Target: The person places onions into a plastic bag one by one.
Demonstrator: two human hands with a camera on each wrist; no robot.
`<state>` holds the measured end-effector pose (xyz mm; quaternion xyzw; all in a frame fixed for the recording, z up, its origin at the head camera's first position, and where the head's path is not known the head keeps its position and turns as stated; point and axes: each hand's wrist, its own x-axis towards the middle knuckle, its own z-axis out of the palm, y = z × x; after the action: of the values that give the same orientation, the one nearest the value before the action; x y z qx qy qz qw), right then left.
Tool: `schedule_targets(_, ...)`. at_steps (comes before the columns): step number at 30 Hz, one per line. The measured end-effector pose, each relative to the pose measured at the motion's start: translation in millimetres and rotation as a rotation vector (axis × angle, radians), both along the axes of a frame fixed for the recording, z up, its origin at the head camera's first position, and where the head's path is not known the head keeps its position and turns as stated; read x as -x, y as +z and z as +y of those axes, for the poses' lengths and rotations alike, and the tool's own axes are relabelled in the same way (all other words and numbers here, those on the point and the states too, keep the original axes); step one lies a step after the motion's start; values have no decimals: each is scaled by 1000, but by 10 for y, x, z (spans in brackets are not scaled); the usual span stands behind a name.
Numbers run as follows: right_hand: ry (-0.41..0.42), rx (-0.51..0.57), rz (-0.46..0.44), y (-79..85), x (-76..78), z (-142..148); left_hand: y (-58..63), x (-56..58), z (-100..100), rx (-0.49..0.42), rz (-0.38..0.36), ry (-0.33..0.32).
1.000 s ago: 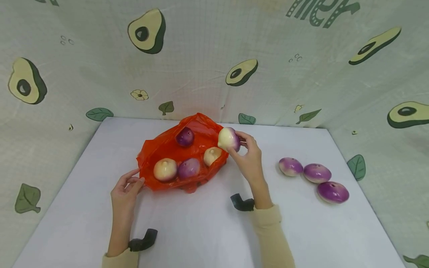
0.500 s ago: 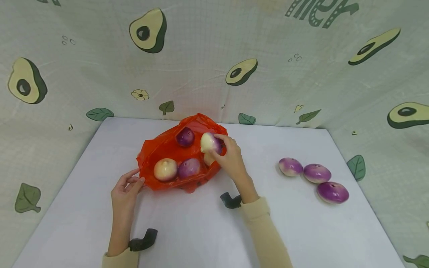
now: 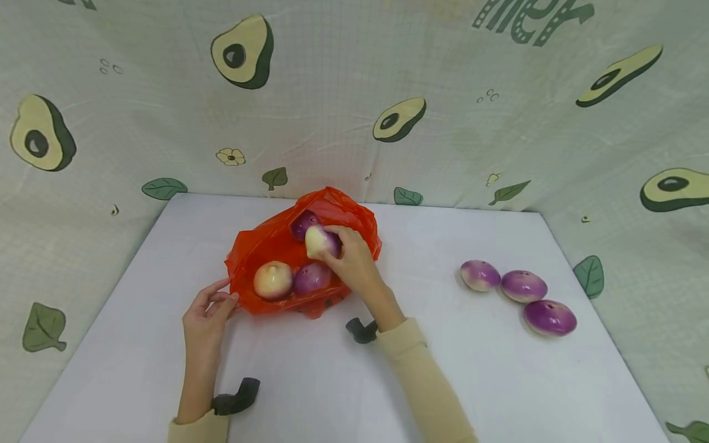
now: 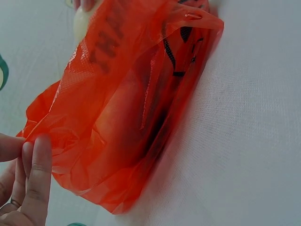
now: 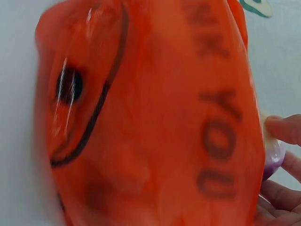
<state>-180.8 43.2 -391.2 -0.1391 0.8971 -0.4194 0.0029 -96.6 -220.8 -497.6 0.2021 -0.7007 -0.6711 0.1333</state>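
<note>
A red plastic bag (image 3: 282, 246) with black print lies with its mouth spread wide on the white table. My left hand (image 3: 207, 314) pinches the bag's left edge between thumb and fingers; the left wrist view shows the fingertips (image 4: 41, 155) at the plastic. Over the bag's opening, my right hand (image 3: 354, 258) grips a purple-and-white onion (image 3: 318, 242), its pale end facing left. Inside the bag sit a pale onion (image 3: 273, 280), a purple onion (image 3: 312, 279) and a dark purple onion (image 3: 302, 224), the last partly covered by the held onion. In the right wrist view, the bag hides most of the right hand.
Three purple onions, one a lighter purple onion (image 3: 480, 275), lie close together at the right of the table (image 3: 498, 381). A cloth (image 3: 332, 74) printed with avocados and leaves rises behind the table and along both sides.
My right hand has carried the onion leftward from the bag's right rim to over its middle, now covering the pale onion at the right inside. The left hand stays at the bag's edge.
</note>
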Motion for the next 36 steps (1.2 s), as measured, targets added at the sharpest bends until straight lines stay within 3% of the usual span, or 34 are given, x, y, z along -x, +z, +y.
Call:
schedule_targets(8, 93, -27, 34, 8, 7, -209, -42, 18, -3, 13, -17, 29)
schedule_targets(15, 104, -31, 127, -50, 20, -349, -25, 11, -6, -4, -3, 25)
schedule_targets(19, 86, -38, 129, -83, 13, -372, 121, -37, 42, -21, -8, 3)
schedule_targets(24, 64, -35, 149, -102, -8, -334, 437, -115, 186, -18, -49, 17)
schedule_targets(26, 56, -25, 161, -99, -21, -297, 508, -134, 227, 4, -62, 20)
schedule_targets(28, 44, -19, 164, -86, -40, -252, 445, -122, 199, -9, -52, 18)
schedule_targets(33, -2, 8, 122, -39, -94, -133, 117, -48, 49, -25, -5, -6)
schedule_targets(34, -13, 17, 112, -27, -107, -108, 97, -44, 39, -27, 0, -8)
schedule_targets(36, -33, 46, 99, -3, -137, -52, 168, -68, 77, 12, -14, -10)
